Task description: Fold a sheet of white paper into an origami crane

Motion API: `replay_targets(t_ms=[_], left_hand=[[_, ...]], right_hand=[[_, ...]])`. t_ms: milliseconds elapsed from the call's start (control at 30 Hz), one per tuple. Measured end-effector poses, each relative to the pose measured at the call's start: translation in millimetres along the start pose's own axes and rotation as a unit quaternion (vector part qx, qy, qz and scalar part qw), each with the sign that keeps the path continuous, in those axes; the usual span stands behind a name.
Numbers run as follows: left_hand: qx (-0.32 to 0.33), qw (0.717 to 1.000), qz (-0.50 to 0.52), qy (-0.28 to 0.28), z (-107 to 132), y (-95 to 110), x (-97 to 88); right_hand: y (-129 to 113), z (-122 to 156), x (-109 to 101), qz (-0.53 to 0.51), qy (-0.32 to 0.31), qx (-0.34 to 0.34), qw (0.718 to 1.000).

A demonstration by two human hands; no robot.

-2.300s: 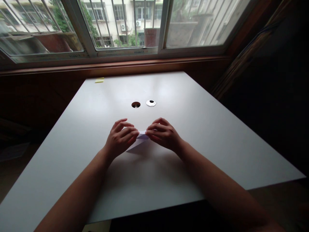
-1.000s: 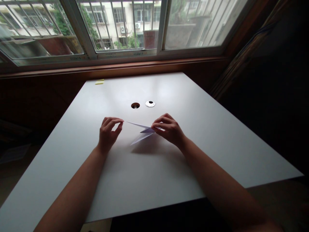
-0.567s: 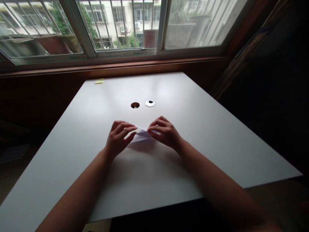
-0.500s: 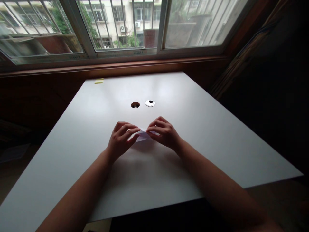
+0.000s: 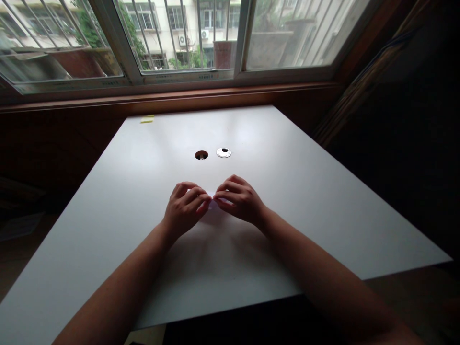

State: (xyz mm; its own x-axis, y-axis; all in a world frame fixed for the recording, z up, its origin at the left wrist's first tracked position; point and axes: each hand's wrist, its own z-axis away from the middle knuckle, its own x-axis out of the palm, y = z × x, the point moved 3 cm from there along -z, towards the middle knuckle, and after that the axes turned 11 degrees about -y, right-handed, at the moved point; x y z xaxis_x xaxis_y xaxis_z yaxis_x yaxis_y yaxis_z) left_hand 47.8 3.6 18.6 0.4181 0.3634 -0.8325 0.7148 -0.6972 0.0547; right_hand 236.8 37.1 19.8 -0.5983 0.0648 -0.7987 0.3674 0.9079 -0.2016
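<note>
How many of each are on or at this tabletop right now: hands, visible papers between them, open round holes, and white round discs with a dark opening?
Hands: 2 (left hand, right hand)
Paper, mostly hidden: 1
Open round hole: 1
White round disc: 1
Total: 5

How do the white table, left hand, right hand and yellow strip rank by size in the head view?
1. White table
2. Left hand and right hand: too alike to rank
3. Yellow strip, near the far edge
</note>
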Motion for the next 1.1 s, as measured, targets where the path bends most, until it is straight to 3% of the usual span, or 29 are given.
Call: replay_targets(t_ms=[400,767,1100], left_hand=[[-0.028,0.998,0.043,0.039,3.1,-18.0,-4.3],[-0.016,0.999,0.043,0.012,4.3,-17.3,-1.6],[-0.027,0.998,0.036,0.043,6.5,-25.7,-5.0]], right_hand=[[25.1,12.5,-16.9,0.027,-0.007,0.028,0.999],[20.0,10.1,-14.7,0.018,-0.007,0.019,1.0],[35.3,18.5,-21.5,0.036,-0.014,0.039,0.999]])
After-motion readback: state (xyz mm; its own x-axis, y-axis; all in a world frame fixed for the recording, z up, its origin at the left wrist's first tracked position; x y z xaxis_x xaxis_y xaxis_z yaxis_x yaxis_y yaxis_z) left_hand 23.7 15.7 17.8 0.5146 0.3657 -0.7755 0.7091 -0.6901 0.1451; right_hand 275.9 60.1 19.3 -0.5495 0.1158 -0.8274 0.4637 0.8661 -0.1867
